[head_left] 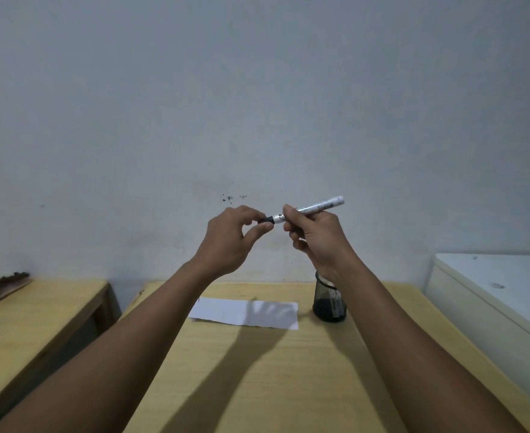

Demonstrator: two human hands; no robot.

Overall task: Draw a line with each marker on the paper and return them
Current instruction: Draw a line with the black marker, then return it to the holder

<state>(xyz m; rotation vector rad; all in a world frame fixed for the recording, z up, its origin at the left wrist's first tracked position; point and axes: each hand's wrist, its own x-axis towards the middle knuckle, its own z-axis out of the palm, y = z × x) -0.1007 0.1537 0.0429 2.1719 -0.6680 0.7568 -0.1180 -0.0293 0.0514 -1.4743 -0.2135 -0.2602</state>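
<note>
Above a pale wooden counter (257, 370), a person holds a marker up at chest height against a bare wall. At left, the left hand (230, 239) pinches the marker's dark cap (266, 219) between thumb and fingertips, a closed, small grip at the very end of the pen. Whether the cap is coming off or going on cannot be told from this view. To its right, the white-barrelled marker (312, 208) lies nearly level, tail tilted slightly up and to the right, its front half wrapped in the closed right hand (315, 235) and its rear half standing clear beyond the knuckles.

The marker looks light, stiff and smooth-sided, so it is best held around the barrel near the cap, as here, where a straight pull or push along its length will not bend it or let it slip.

Below the hands, a sheet of white paper (244, 312) lies flat on the counter. Just right of it stands a dark mesh pen holder (329, 303), partly hidden by the right wrist.
</note>
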